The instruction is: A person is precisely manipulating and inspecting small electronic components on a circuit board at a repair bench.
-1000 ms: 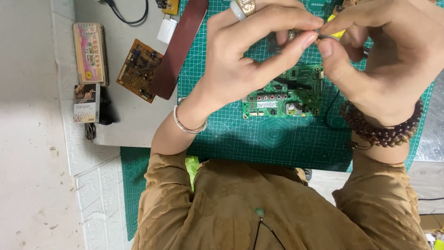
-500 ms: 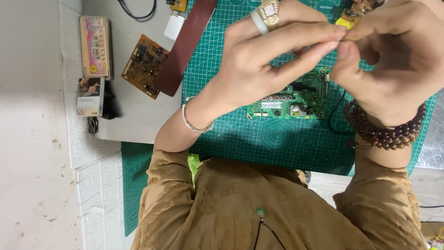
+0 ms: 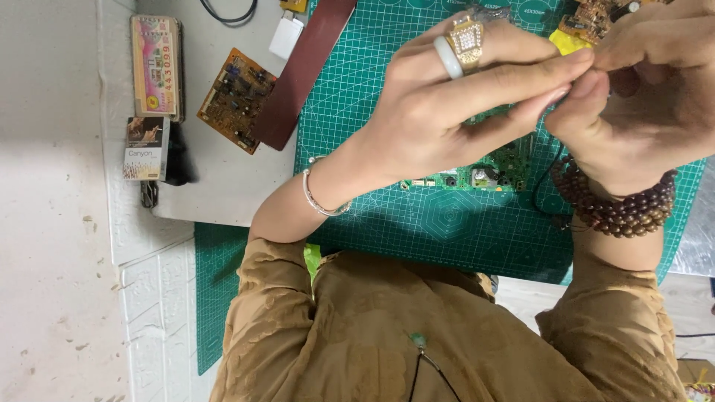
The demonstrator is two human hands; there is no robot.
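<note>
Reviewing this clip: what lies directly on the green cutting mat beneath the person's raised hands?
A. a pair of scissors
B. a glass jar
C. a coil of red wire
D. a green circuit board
D: a green circuit board lies flat on the green cutting mat, partly hidden below the left hand and right hand, which meet fingertip to fingertip above it.

You work under bright, even light that seems to come from overhead. Your left hand (image 3: 454,112) and right hand (image 3: 640,104) sit close to the camera and look slightly soft, while the green cutting mat (image 3: 447,223) stays sharp. Soft shadows fall under your forearms, and the pale floor (image 3: 52,298) is nearly washed out.
</note>
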